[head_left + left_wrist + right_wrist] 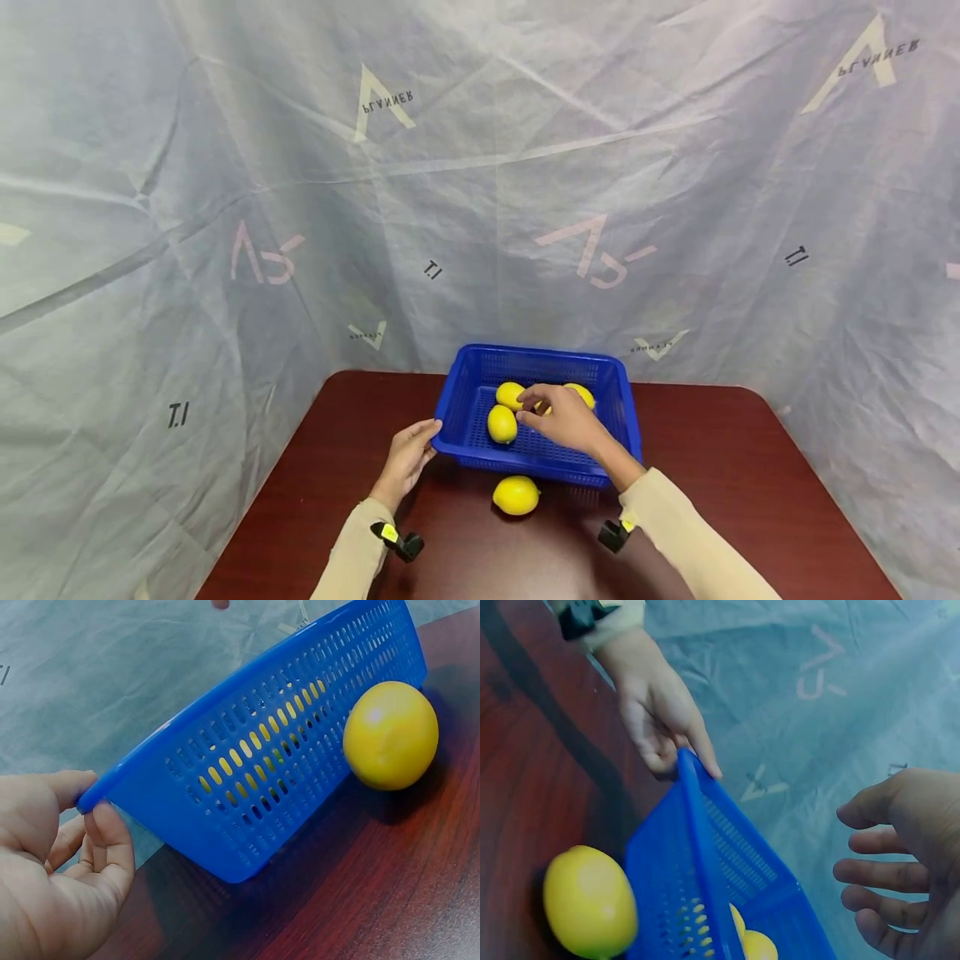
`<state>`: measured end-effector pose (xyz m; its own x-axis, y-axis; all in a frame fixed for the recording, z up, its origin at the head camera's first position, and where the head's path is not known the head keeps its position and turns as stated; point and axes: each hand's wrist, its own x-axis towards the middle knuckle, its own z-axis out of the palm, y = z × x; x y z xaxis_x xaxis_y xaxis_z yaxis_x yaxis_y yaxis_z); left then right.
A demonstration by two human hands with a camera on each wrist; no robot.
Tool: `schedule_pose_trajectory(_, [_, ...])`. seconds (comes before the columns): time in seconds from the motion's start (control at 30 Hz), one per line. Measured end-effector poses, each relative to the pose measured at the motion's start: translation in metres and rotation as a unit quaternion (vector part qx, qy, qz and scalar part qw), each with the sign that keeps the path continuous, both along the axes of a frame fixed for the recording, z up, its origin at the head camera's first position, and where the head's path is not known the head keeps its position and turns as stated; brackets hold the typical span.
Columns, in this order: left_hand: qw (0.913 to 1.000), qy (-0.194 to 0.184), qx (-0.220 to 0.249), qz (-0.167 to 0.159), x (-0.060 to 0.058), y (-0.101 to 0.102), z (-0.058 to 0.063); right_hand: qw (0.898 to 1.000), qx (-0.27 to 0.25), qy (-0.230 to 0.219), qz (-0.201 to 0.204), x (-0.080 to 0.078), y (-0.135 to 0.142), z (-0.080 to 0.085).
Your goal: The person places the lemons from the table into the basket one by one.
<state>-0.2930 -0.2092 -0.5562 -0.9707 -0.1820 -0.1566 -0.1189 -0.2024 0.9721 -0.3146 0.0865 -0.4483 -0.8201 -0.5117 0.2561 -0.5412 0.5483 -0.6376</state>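
Observation:
A blue plastic basket with slotted walls stands on the table, and several lemons lie inside it. My left hand pinches the rim at the basket's near left corner, thumb above and fingers below, as the left wrist view shows. Over the basket hovers my right hand, its fingers loosely bent and apart, with nothing in its grasp in the right wrist view. It partly covers the lemons at the right. One more lemon lies on the table just in front of the basket's near wall.
The dark red wooden table has rounded far corners. Grey printed sheeting hangs behind it and along both sides. Each sleeved wrist carries a small black camera.

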Motion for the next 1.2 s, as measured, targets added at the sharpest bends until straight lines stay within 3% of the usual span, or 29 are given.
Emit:
schedule_pose_trajectory(0.5, [1.0000, 0.003, 0.005, 0.001, -0.007, -0.003, -0.001, 1.000, -0.017, 0.009, -0.006, 0.056, 0.006, -0.026])
schedule_pose_trajectory(0.9, [0.9998, 0.008, 0.019, -0.002, -0.004, 0.000, -0.001, 0.999, 0.013, 0.049, -0.007, 0.081, -0.007, -0.077])
schedule_pose_trajectory(1.2, [0.9997, 0.012, 0.023, -0.002, 0.001, 0.001, 0.001, 0.997, 0.035, 0.066, -0.032, 0.090, -0.011, -0.097])
